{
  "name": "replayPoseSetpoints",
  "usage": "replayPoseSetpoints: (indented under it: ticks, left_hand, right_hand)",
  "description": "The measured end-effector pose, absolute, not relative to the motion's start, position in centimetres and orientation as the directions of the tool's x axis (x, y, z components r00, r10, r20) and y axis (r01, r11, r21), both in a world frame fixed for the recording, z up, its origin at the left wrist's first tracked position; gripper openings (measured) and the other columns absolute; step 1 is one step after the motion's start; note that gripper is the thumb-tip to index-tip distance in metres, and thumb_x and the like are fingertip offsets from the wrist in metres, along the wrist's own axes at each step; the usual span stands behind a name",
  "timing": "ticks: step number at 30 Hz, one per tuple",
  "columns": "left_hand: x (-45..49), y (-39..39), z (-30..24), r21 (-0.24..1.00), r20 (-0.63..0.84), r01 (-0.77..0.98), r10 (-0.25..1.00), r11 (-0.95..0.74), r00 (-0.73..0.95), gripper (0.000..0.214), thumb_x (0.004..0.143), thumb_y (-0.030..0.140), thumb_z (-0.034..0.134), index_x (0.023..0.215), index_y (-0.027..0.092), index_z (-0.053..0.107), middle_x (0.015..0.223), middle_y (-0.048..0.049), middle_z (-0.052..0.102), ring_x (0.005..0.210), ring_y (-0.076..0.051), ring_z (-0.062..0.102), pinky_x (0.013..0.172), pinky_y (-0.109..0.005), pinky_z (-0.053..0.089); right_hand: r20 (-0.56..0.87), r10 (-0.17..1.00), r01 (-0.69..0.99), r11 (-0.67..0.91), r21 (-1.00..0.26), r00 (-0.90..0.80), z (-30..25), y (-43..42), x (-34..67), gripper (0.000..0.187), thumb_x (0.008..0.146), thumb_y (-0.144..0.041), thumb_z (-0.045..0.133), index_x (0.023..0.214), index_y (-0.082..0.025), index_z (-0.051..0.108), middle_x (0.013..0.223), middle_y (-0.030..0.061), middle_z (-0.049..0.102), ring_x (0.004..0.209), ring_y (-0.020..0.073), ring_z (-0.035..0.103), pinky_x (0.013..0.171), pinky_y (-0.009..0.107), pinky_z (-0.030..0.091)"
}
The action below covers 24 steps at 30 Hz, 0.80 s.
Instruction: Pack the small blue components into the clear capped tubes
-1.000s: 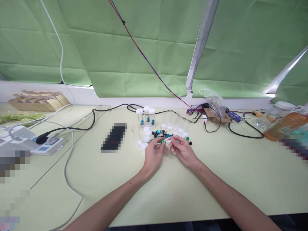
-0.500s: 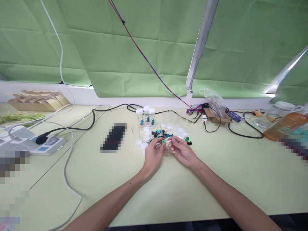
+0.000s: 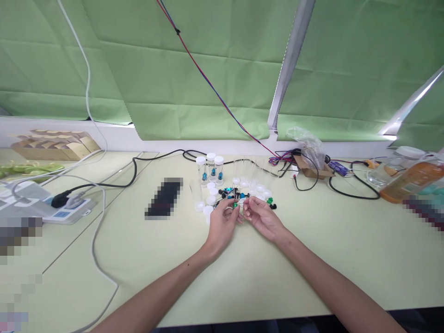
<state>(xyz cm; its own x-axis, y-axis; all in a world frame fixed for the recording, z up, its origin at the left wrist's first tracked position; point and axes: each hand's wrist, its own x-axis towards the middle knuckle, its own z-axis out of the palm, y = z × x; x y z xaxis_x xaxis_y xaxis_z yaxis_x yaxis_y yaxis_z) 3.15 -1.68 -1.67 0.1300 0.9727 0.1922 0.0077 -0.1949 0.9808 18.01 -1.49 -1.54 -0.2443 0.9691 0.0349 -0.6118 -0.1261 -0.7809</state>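
My left hand (image 3: pixel 223 225) is pinched on a small green part (image 3: pixel 235 204), its kind too small to make out. Fingertips nearly touching it, my right hand (image 3: pixel 266 218) pinches a small white piece (image 3: pixel 241 201) beside that part. Just beyond both hands lies a heap of blue and black small parts (image 3: pixel 242 195) with thin pins. Green pieces (image 3: pixel 269 200) and black pieces lie to the right of my right hand. White round caps (image 3: pixel 211 200) are spread left of the heap. Three capped clear tubes (image 3: pixel 218 171) holding blue parts stand behind.
Several clear tubes (image 3: pixel 245 172) without blue parts stand behind the heap. A blurred dark rectangle (image 3: pixel 164 198) lies left. Further left are a white power strip (image 3: pixel 71 213), cables and a cardboard box (image 3: pixel 55 147). An orange bottle (image 3: pixel 411 181) and cable tangle sit at right.
Both hands stay almost in place. The green part between the fingers has tilted or shifted very slightly.
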Motion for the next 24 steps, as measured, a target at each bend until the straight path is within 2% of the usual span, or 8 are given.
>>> replayPoseSetpoints:
  ticks: [11, 17, 24]
  left_hand:
    - [3.32, -2.08, -1.26, 0.974, 0.218, 0.028, 0.966, -0.224, 0.142, 0.025, 0.085, 0.036, 0.061, 0.101, 0.018, 0.062, 0.09, -0.0061, 0.068, 0.057, -0.015, 0.066, 0.058, -0.03, 0.055]
    - [3.3, -2.09, -1.18, 0.978, 0.203, 0.02, 0.967, -0.208, 0.153, 0.027, 0.084, 0.039, 0.063, 0.1, 0.018, 0.063, 0.08, -0.0044, 0.069, 0.057, -0.016, 0.066, 0.059, -0.031, 0.055]
    - [3.35, -1.94, -1.2, 0.984, 0.177, -0.024, 0.974, -0.175, 0.141, 0.029, 0.083, 0.04, 0.063, 0.101, 0.017, 0.061, 0.079, -0.0034, 0.068, 0.057, -0.017, 0.066, 0.058, -0.03, 0.055]
  right_hand:
    - [0.039, 0.972, -0.591, -0.11, -0.799, -0.233, -1.79, -1.38, 18.06, 0.029, 0.08, -0.044, 0.073, 0.076, -0.017, 0.066, 0.063, -0.0009, 0.058, 0.056, 0.0101, 0.05, 0.053, 0.024, 0.038]
    - [0.028, 0.98, -0.56, -0.09, -0.824, -0.199, -1.69, -1.41, 18.0, 0.034, 0.079, -0.05, 0.071, 0.075, -0.017, 0.066, 0.061, -0.0012, 0.057, 0.054, 0.0107, 0.049, 0.051, 0.024, 0.038]
    - [0.062, 0.977, -0.575, -0.067, -0.816, -0.202, -1.37, -1.6, 17.92, 0.03, 0.081, -0.046, 0.071, 0.079, -0.016, 0.07, 0.066, -0.0002, 0.06, 0.055, 0.0099, 0.05, 0.053, 0.024, 0.04]
